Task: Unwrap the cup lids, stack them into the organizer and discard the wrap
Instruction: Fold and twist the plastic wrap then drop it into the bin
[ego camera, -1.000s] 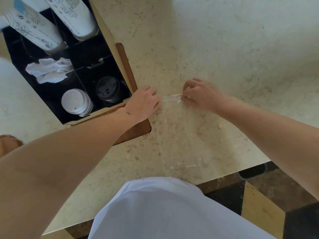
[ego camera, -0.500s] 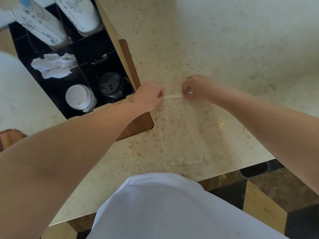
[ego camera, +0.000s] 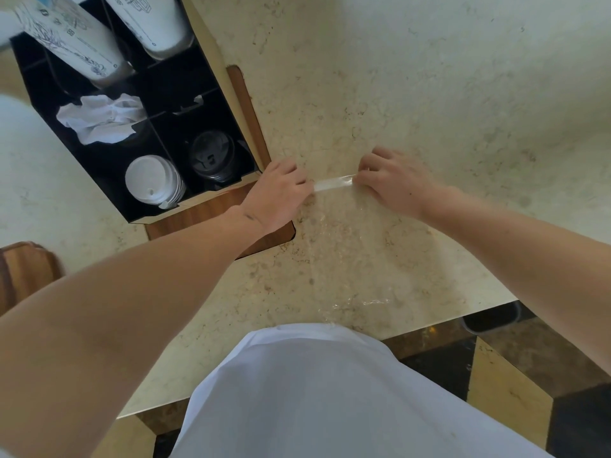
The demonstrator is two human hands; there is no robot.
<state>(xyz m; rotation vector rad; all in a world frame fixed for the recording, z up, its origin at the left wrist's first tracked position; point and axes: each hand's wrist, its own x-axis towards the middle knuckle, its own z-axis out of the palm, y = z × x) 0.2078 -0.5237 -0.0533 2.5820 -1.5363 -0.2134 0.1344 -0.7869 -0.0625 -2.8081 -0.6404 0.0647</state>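
A clear plastic wrap [ego camera: 350, 256] lies flat on the marble counter, reaching from my hands back to the front edge. Its far end is folded into a narrow band [ego camera: 334, 184] held taut between my hands. My left hand [ego camera: 276, 196] pinches the band's left end, and my right hand [ego camera: 393, 183] pinches the right end. The black organizer [ego camera: 43, 104] stands at the left. A stack of white lids [ego camera: 152, 183] fills its front left compartment and a stack of black lids [ego camera: 211, 157] the front right one.
Two stacks of printed paper cups [ego camera: 76, 38] stand in the organizer's rear compartments, with crumpled white napkins [ego camera: 99, 122] in the middle one. A wooden board [ego camera: 211, 213] lies under the organizer. The counter's front edge [ego camera: 429, 325] runs close to my white shirt.
The folded band between my hands has grown slightly longer as my hands drew a little apart. The view has shifted a little toward the organizer.
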